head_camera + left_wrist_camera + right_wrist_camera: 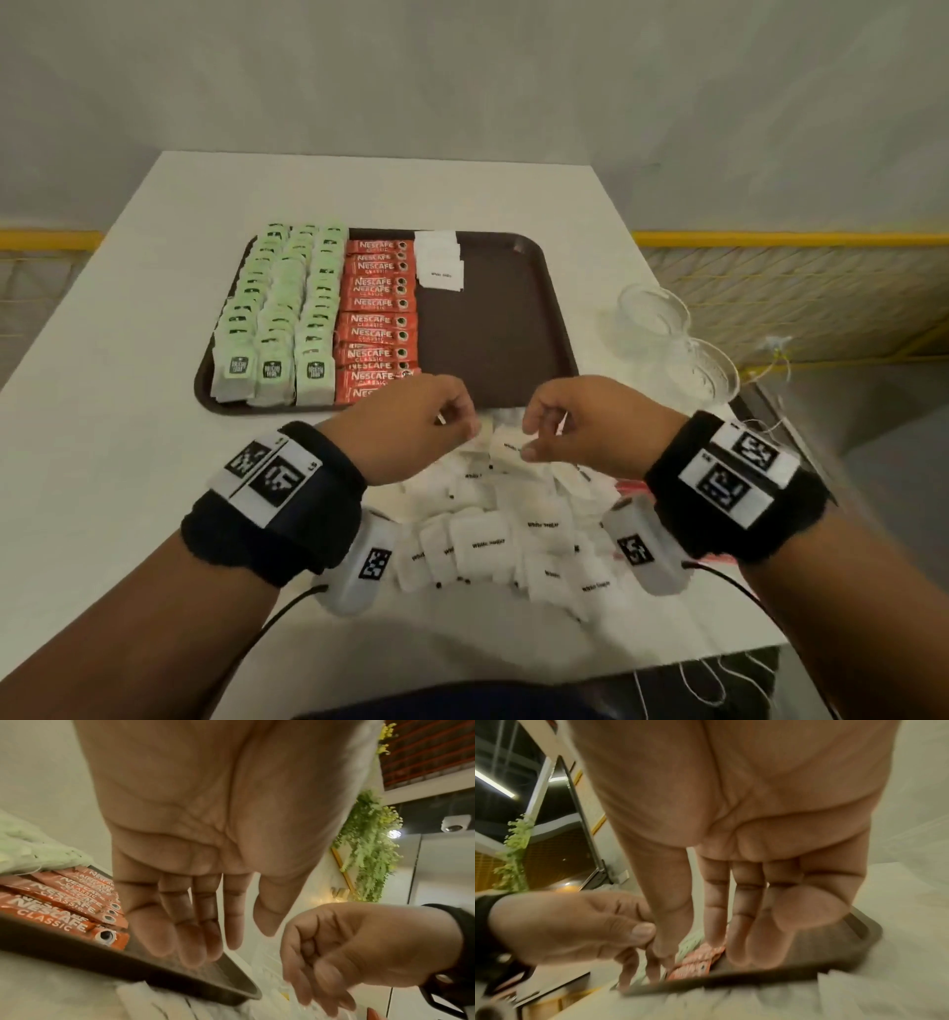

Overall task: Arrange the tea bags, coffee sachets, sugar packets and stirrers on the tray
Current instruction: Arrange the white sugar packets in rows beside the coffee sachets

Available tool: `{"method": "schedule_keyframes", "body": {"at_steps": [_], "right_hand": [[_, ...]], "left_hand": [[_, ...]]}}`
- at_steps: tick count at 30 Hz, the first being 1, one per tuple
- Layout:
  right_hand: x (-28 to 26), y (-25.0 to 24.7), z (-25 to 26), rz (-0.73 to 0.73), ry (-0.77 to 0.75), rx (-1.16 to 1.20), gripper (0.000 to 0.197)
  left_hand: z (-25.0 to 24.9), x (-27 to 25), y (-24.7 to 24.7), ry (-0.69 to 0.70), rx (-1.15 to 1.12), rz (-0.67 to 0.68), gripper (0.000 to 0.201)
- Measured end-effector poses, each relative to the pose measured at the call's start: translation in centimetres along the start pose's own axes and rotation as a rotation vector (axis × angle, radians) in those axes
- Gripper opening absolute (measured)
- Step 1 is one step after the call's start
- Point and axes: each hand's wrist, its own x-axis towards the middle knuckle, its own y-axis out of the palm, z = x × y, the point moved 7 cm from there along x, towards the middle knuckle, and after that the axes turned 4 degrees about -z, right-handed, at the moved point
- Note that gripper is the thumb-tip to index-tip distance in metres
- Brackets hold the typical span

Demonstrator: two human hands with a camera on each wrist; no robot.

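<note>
A brown tray (493,329) holds three rows of green tea bags (280,308), a column of red coffee sachets (377,318) and a few white sugar packets (439,262) at its far edge. Its right half is bare. A loose pile of sugar packets (503,534) lies on the table in front of the tray. My left hand (462,419) and right hand (534,437) hover close together over the pile's far end, fingers loosely curled. The wrist views show the left hand (231,943) and the right hand (703,947) with nothing in the palm.
Two clear glass bowls (652,313) (708,370) stand right of the tray near the table's right edge. Something red (630,487) shows partly under my right wrist. Bare white tabletop (128,360) lies left of the tray. A yellow mesh railing (801,288) runs behind.
</note>
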Motion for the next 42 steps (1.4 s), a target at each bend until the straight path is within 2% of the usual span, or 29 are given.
{"method": "schedule_keyframes", "body": {"at_steps": [3, 7, 13, 16, 20, 25, 31, 33, 37, 42], "right_hand": [[-2.5, 3.0, -0.8, 0.070, -0.017, -0.120, 0.029], [-4.4, 4.9, -1.2, 0.048, -0.037, -0.132, 0.034], [-5.0, 6.2, -0.3, 0.024, -0.087, -0.161, 0.041], [-4.6, 6.9, 0.5, 0.018, -0.106, -0.195, 0.049], [-4.2, 8.0, 1.0, 0.008, -0.075, -0.218, 0.056], [-4.1, 8.4, 1.1, -0.015, -0.055, -0.197, 0.048], [-4.0, 8.7, 1.2, -0.019, -0.037, -0.198, 0.046], [-4.0, 8.7, 1.2, -0.020, -0.031, -0.196, 0.046], [-4.0, 8.7, 1.2, -0.027, -0.027, -0.192, 0.045], [-4.1, 8.7, 1.3, -0.026, -0.021, -0.194, 0.044]], "left_hand": [[-1.1, -1.9, 2.8, 0.000, 0.092, 0.066, 0.019], [-1.0, -4.3, 5.2, -0.091, 0.293, 0.119, 0.032], [0.3, -6.4, 6.4, -0.322, 0.522, 0.078, 0.070], [1.0, -7.0, 6.9, -0.422, 0.500, 0.036, 0.078], [1.3, -7.3, 7.2, -0.478, 0.403, 0.006, 0.076], [2.0, -7.4, 7.1, -0.536, 0.258, -0.010, 0.070], [2.1, -7.4, 6.9, -0.518, 0.145, -0.049, 0.053], [2.1, -7.4, 7.0, -0.513, 0.146, -0.050, 0.051], [2.2, -7.4, 7.1, -0.503, 0.298, -0.026, 0.061], [2.0, -7.3, 7.6, -0.473, 0.202, -0.038, 0.050]]}}
